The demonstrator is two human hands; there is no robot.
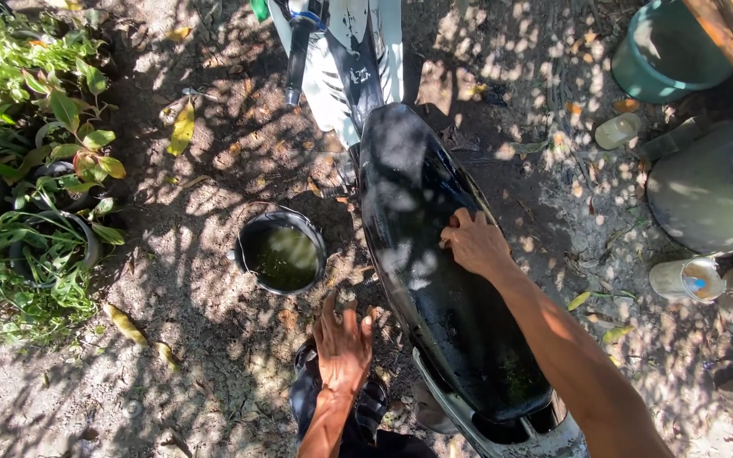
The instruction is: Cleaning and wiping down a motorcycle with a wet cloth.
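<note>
Seat (pixel 434 280) of a parked motorbike, black and glossy, runs down the middle of the view. The right hand (pixel 474 242) lies on its upper middle part, fingers curled against the surface; whether the grip closes on a cloth or on nothing cannot be told. The left hand (pixel 343 343) is open, fingers spread, grip wide and empty, near the seat's left edge and just below a small black bucket (pixel 282 252) of greenish water on the ground. In my judgement the step in hand is wiping or washing the seat; the next move calls for steady pressure along the curved surface.

Ground (pixel 214 170) is bare, dry dirt under dappled shade, with fallen leaves. Potted green plants (pixel 36 170) stand at the left; a green tub (pixel 668 51), a grey container (pixel 710 191) and two small jars (pixel 685 278) lie at the right.
</note>
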